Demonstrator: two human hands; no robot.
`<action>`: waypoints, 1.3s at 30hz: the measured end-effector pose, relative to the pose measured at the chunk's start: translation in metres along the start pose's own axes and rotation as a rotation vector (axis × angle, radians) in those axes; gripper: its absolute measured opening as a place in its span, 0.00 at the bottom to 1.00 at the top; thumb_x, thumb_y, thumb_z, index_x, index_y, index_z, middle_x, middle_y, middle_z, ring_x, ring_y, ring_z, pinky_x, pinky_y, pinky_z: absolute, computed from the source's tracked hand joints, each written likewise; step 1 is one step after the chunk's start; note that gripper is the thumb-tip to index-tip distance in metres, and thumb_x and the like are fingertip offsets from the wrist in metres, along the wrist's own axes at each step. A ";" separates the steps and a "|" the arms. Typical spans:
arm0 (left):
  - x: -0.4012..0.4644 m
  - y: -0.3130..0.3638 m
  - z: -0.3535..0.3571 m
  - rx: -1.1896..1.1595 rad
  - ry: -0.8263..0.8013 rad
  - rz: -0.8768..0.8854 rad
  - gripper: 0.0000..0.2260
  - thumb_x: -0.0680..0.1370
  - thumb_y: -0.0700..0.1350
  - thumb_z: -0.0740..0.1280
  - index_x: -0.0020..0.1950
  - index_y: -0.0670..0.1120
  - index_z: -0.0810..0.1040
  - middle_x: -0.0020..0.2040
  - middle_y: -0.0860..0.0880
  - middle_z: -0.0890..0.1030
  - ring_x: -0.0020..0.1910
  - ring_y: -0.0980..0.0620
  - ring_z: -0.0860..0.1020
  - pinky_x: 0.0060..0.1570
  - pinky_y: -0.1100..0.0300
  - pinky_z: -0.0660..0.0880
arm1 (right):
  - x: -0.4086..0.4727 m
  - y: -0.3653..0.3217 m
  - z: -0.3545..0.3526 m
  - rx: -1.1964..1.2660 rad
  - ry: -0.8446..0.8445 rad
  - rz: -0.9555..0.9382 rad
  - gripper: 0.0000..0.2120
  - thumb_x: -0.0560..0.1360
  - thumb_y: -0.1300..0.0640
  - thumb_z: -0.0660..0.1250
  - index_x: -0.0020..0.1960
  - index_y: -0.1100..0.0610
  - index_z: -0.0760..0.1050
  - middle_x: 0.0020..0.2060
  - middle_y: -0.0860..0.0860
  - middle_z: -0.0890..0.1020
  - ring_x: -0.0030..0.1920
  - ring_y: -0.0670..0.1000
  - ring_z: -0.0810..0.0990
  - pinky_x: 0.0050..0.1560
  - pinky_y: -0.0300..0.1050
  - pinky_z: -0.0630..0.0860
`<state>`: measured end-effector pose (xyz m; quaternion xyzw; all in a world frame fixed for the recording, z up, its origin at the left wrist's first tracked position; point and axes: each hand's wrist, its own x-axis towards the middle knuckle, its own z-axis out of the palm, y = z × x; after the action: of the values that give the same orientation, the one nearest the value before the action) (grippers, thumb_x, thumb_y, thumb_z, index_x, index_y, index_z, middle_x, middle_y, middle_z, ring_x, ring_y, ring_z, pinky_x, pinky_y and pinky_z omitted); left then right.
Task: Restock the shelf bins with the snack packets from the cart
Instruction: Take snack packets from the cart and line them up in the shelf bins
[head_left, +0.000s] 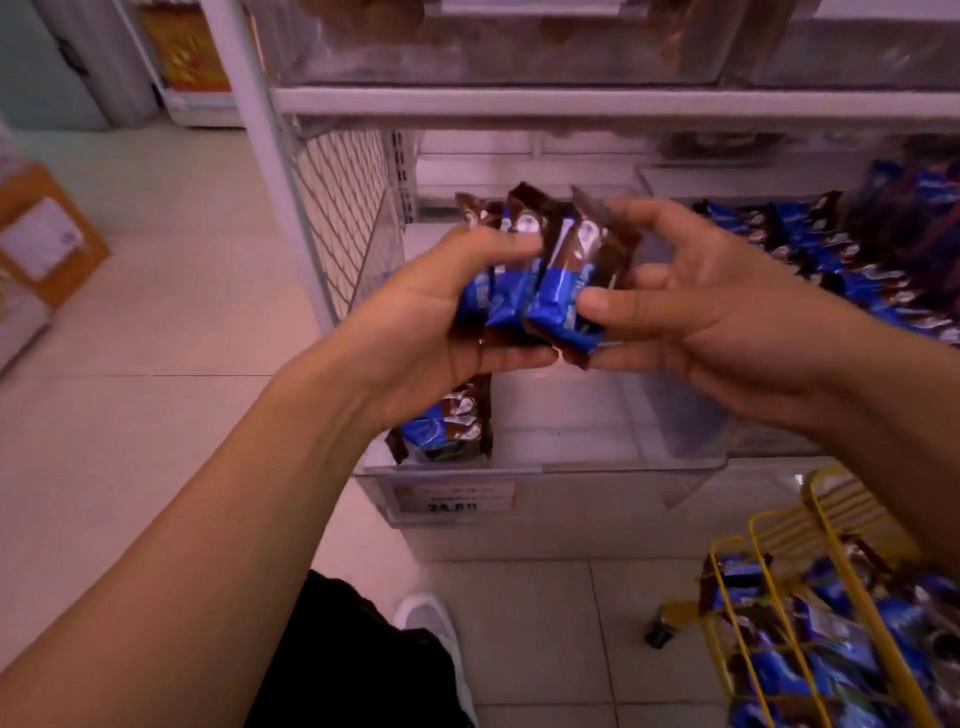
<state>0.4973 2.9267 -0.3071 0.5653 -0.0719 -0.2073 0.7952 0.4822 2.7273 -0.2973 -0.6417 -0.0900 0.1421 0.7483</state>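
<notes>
In the middle of the frame, the left hand and right hand both pinch a bunch of snack packets, fingers curled round them. The packets stand on end, right above the clear bin. The cart sits lower right.

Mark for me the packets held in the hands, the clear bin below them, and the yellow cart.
held packets (550, 280): head view, blue front of the rightmost wrapper.
clear bin (545, 467): head view, its front rim.
yellow cart (758, 525): head view, a top wire of the frame.
</notes>
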 end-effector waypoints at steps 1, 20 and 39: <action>0.000 0.004 -0.003 0.072 0.000 0.015 0.21 0.73 0.41 0.69 0.65 0.43 0.74 0.53 0.42 0.85 0.48 0.46 0.85 0.38 0.56 0.81 | 0.000 0.000 0.000 -0.035 -0.014 -0.014 0.28 0.68 0.64 0.74 0.65 0.53 0.72 0.53 0.59 0.85 0.52 0.59 0.86 0.44 0.50 0.83; 0.017 0.017 -0.035 0.363 -0.192 -0.255 0.22 0.65 0.37 0.75 0.59 0.37 0.79 0.51 0.40 0.85 0.50 0.45 0.85 0.44 0.58 0.82 | 0.023 0.007 0.002 -0.759 -0.133 -0.069 0.28 0.53 0.46 0.81 0.52 0.45 0.77 0.46 0.49 0.86 0.42 0.51 0.87 0.41 0.56 0.85; 0.000 0.028 -0.021 1.840 -0.105 -0.187 0.17 0.69 0.50 0.77 0.50 0.57 0.72 0.48 0.56 0.76 0.46 0.55 0.75 0.43 0.63 0.69 | 0.038 0.020 0.025 -1.002 -0.499 0.108 0.18 0.64 0.50 0.82 0.52 0.50 0.83 0.37 0.36 0.84 0.36 0.37 0.81 0.36 0.30 0.74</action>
<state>0.5115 2.9525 -0.2885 0.9674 -0.1984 -0.1571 0.0088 0.5083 2.7657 -0.3153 -0.8694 -0.2876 0.2676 0.2996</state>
